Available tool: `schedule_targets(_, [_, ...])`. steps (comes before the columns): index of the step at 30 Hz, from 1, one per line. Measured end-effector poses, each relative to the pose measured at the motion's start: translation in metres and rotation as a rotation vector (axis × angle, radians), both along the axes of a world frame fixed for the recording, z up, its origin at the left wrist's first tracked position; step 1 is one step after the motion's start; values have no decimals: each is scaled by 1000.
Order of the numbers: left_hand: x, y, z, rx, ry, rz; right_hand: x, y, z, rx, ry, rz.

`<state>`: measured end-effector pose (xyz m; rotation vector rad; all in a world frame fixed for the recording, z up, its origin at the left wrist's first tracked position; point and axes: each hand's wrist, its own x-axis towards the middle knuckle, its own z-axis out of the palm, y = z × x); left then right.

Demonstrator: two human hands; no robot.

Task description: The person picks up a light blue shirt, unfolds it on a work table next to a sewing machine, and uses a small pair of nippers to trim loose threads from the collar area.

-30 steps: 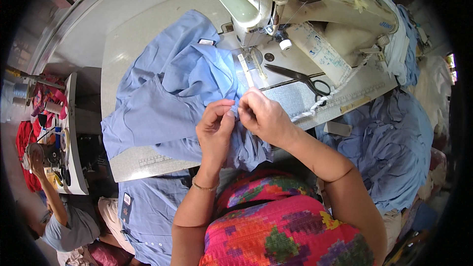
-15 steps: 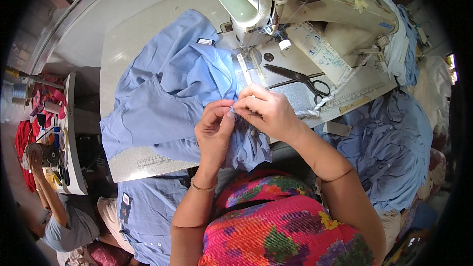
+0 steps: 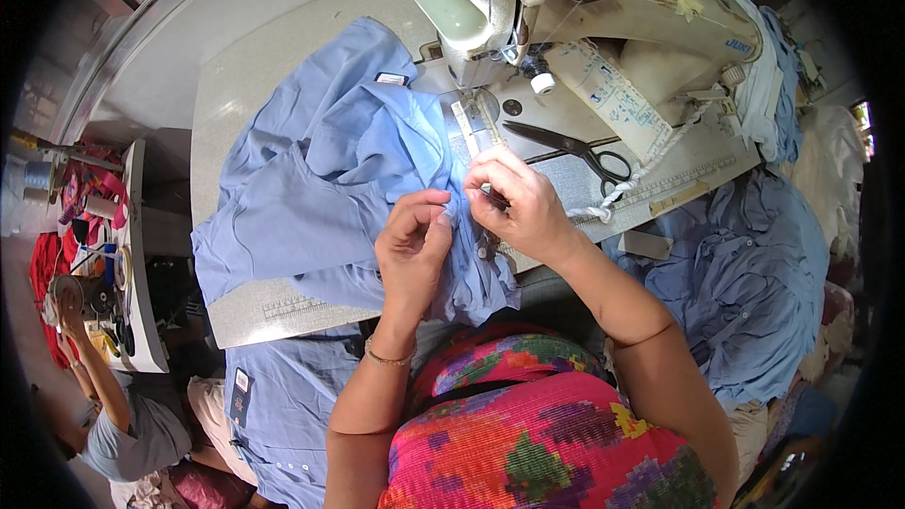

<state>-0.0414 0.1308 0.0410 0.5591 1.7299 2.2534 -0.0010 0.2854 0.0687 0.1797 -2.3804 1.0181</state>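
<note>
A light blue shirt [image 3: 283,198] lies bunched across the sewing machine table, its front part hanging over the near edge. My left hand [image 3: 413,240] is closed in a pinch, a bit of the pale blue cloth at its thumb and fingertips. Just to its right, my right hand [image 3: 514,200] is closed with curled fingers, apart from the left. Something small and dark shows between its fingers, too hidden to name. Black scissors [image 3: 570,143] lie beyond my right hand, beside the white twisted cord [image 3: 599,212]. The sewing machine [image 3: 481,9] stands at the far side.
More blue garments are heaped at the right [image 3: 754,273], and another blue shirt [image 3: 283,415] hangs below the table's left edge. A marked paper strip [image 3: 608,99] leans by the machine. At the far left, a co-worker [image 3: 132,424] reaches to a shelf [image 3: 141,320] with thread spools.
My right hand has drawn away from my left, slightly right and up; their fingertips met before. The left hand has barely moved. The shirt's near part has shifted a little.
</note>
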Motion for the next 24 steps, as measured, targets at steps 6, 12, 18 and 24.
schedule_targets(6, [0,0,0,4,3,-12,3,-4,4,-41,-33,119])
schedule_targets(12, [1,-1,-1,-2,17,-27,2,-9,2,240,126,60])
schedule_targets(18, [-1,-2,-3,-45,38,-20,2,-15,-1,274,120,51])
schedule_targets(24, [-1,-2,2,-25,-21,-17,-7,6,-2,69,60,-96])
